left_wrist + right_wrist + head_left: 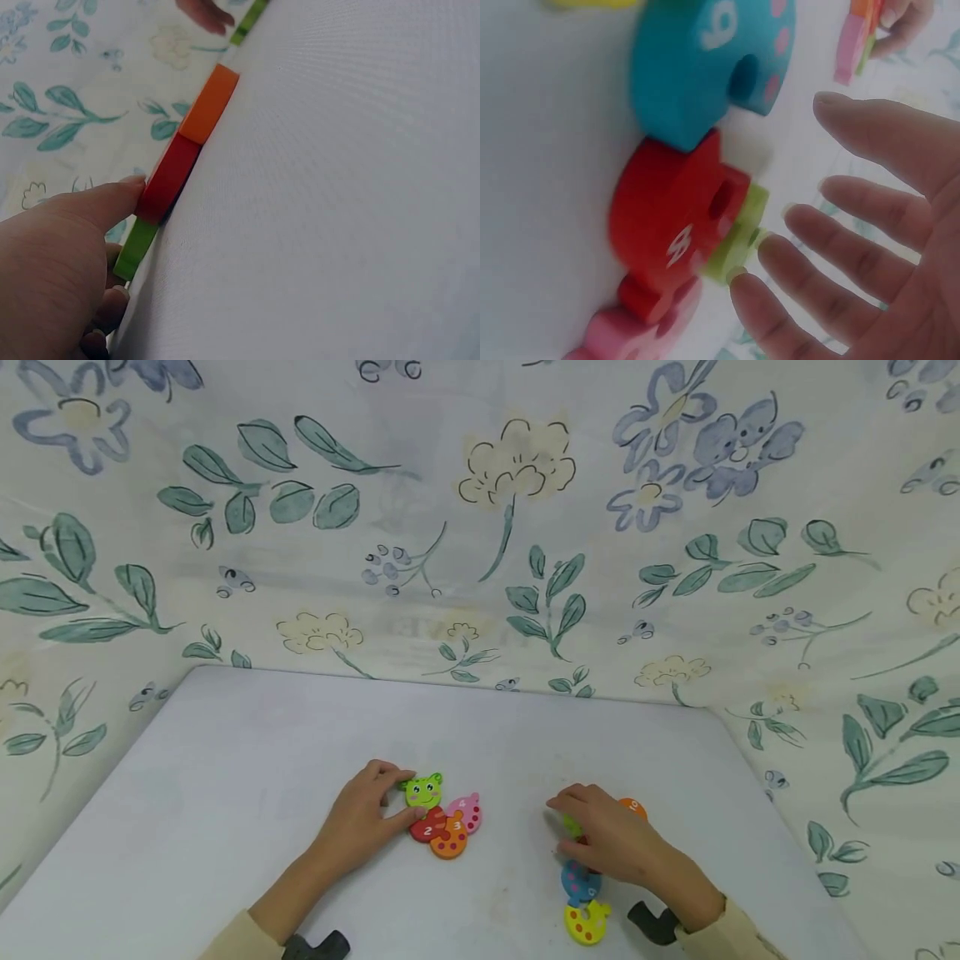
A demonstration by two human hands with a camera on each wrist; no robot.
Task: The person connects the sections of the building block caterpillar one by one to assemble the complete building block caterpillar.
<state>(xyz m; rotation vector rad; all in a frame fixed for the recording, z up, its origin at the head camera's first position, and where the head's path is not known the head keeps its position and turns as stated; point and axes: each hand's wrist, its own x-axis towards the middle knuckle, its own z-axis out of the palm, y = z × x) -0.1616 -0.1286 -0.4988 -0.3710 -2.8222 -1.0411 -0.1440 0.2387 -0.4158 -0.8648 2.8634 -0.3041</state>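
Observation:
In the head view my left hand (367,814) pinches a green puzzle piece with a smiling face (423,791) between thumb and fingers. The thumb rests by the red piece numbered 2 (427,827), joined to it. An orange piece numbered 3 (449,837) and a pink piece (469,814) continue this caterpillar chain. My right hand (611,835) hovers over loose pieces, its fingers extended and apart in the right wrist view. Near it lie a red piece numbered 8 (667,217), a light green piece (739,240) and a blue piece (701,67).
A yellow piece (587,922) lies in front of the blue one, and an orange piece (633,809) shows behind the right hand. A pink piece (641,330) sits beside the red 8. The white tabletop (300,718) meets a flowered cloth (420,527) at the back.

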